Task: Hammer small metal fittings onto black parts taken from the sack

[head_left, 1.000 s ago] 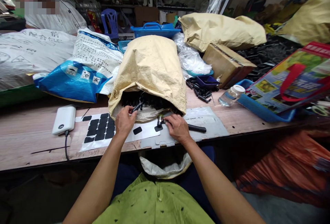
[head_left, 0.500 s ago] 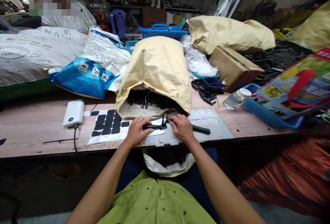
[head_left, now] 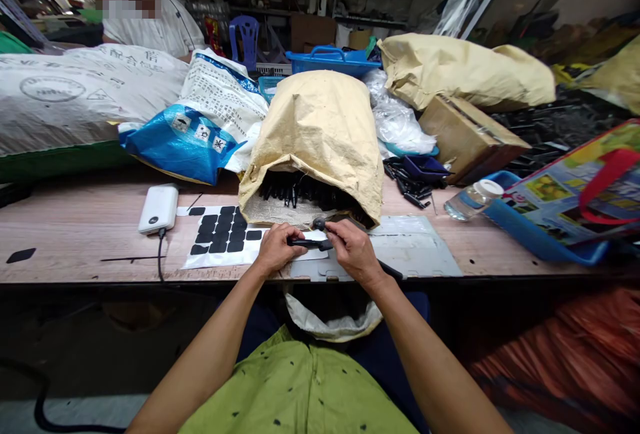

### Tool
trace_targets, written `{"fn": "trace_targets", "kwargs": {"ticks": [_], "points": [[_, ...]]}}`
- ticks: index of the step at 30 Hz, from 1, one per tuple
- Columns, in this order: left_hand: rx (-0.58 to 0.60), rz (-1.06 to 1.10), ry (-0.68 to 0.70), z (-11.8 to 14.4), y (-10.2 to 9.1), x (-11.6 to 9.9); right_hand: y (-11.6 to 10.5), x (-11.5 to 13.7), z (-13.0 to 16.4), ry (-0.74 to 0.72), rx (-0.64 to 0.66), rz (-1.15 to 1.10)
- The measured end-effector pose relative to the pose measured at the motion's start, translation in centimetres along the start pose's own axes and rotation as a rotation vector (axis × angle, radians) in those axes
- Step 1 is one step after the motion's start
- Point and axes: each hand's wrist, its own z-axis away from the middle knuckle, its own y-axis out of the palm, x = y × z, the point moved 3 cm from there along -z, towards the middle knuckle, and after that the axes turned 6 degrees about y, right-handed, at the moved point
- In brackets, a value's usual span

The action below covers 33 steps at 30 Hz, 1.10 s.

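My left hand [head_left: 279,248] is closed around a slim black stick-like part [head_left: 314,243], whose end points right, low over the grey board [head_left: 420,254]. My right hand [head_left: 356,251] grips a small hammer by its shaft. The round hammer head [head_left: 319,223] is raised just above the black part, and the dark handle end [head_left: 393,271] shows behind my right wrist. In front of both hands lies a tan sack [head_left: 315,121], its mouth towards me and full of similar black parts [head_left: 295,193].
On the left are a white power bank [head_left: 158,209] with a cable and a sheet of black stickers [head_left: 220,234]. A blue-white bag [head_left: 200,127] lies behind. To the right stand a clear jar [head_left: 473,199], a wooden box [head_left: 470,137] and a blue tray [head_left: 550,227]. Someone sits at the back left.
My right hand has turned and lifted the hammer head slightly, and the handle end has dipped. My left hand still holds the black part. The whole view has shifted a little.
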Motion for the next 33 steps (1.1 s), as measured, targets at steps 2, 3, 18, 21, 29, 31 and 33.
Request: {"fn": "trace_targets", "kwargs": {"ticks": [2,3,18,21,29,31,33], "points": [[-0.008,0.009,0.005,0.0,0.1,0.2,0.7,0.6,0.2,0.003,0.036,0.008],[-0.010,0.009,0.009,-0.1,0.1,0.2,1.1,0.9,0.3,-0.001,0.047,0.017],[-0.030,-0.003,0.017,0.0,0.2,0.2,1.2,1.4,1.1,0.002,0.043,0.185],[-0.029,0.007,0.012,0.0,0.3,0.2,0.9,1.3,1.4,0.002,0.073,0.191],[-0.012,-0.035,0.005,0.1,0.0,-0.1,-0.3,-0.7,0.7,0.066,-0.005,0.155],[-0.004,-0.049,0.004,0.1,0.0,-0.3,-0.6,-1.7,0.5,0.071,-0.003,0.185],[0.002,-0.054,0.004,0.1,0.0,-0.3,-0.7,-2.8,0.4,0.073,0.023,0.241]]}}
